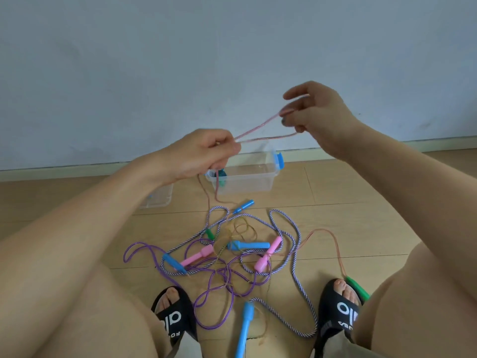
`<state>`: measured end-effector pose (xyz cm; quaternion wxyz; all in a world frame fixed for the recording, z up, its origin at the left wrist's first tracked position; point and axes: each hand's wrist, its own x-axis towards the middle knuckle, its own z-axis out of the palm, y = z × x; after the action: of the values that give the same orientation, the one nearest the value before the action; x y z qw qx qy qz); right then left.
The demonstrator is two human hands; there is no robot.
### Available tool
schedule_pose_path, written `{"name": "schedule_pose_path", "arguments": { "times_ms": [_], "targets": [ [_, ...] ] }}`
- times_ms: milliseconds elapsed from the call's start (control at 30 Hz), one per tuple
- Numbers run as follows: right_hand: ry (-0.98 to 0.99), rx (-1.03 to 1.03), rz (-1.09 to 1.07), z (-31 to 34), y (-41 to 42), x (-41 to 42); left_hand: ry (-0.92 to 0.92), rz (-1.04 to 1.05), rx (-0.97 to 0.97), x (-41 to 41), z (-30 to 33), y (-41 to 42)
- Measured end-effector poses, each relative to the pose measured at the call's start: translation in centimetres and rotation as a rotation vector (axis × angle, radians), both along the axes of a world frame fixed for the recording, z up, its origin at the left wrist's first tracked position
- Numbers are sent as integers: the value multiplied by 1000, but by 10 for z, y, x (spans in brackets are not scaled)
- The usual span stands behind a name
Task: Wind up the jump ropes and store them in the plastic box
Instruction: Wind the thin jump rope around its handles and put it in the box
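You get soft, even daylight with no hard shadows; only faint shade sits under the slippers (175, 316) and beside the plastic box (245, 177). The wall (129, 60) reads cool and bluish, a little dim. Your right hand (317, 115) smears with motion blur. The wide lens bends the skirting board (77, 170) and stretches your forearms at the edges.

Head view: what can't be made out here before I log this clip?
- Head view: the left hand covers the near left corner of the plastic box, so the dark teal item there can't be identified.
- The left arm hides most of the clear lid.
- The pink rope blurs at the right hand; the wraps can't be counted.
- The bottom edge cuts off the blue handle.
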<state>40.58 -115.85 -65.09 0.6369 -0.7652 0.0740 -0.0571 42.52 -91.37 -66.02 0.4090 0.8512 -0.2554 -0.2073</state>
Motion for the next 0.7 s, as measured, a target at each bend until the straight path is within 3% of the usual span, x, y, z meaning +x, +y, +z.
{"name": "schedule_pose_path", "arguments": {
  "times_ms": [100,200,300,433,700],
  "targets": [
    [268,162,135,-14,3,-6,59,114,-234,2,6,-3],
    [465,237,408,-15,15,-14,93,150,-357,0,11,-6],
    [481,265,559,-19,27,-16,113,168,-432,-1,13,-9],
    [409,44,606,-28,50,-21,108,219,-462,-2,15,-10],
    [286,137,535,-9,60,-19,40,310,-464,4,12,-3]
  ]
}}
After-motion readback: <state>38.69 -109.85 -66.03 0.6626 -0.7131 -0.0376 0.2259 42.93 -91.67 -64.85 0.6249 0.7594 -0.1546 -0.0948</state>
